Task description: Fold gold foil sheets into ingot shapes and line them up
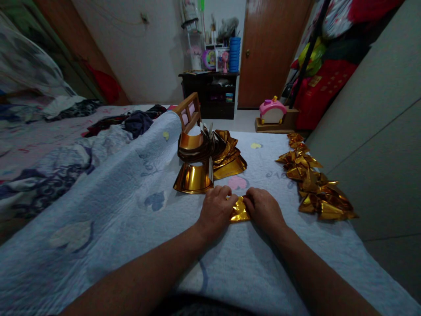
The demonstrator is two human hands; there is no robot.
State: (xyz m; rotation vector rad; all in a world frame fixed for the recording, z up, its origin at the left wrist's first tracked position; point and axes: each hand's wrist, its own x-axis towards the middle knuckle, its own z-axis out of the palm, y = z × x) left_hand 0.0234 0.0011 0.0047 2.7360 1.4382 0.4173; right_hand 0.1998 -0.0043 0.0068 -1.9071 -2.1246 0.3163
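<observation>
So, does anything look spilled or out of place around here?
Nothing looks spilled. The dark cloth lies crumpled on the bed at left, so it looks untidy, and the gold foil sheets sit in uneven, fanned stacks.

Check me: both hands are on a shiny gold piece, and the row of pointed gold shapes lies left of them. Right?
Wrong side: the head view shows the row of pointed gold shapes right of them. Left hand and right hand are on the shiny gold piece.
</observation>
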